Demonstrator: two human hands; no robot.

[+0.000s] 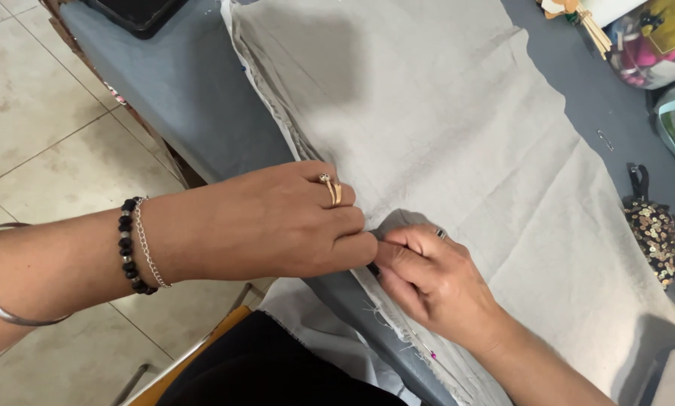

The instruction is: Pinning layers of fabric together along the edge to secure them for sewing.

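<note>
1. Here we see our left hand [277, 222] lying on the grey fabric [442, 128], fingers curled and pinching its near edge.
2. Our right hand [427, 278] meets it fingertip to fingertip, closed on the same edge.
3. The fabric lies spread over the blue-grey table [194, 90].
4. A sequined pouch [657, 237] sits well apart, to the right.

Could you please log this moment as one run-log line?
left hand: pinching fabric edge | right hand: pinching same edge, fingertips meeting | grey fabric: spread flat on blue-grey table
</note>
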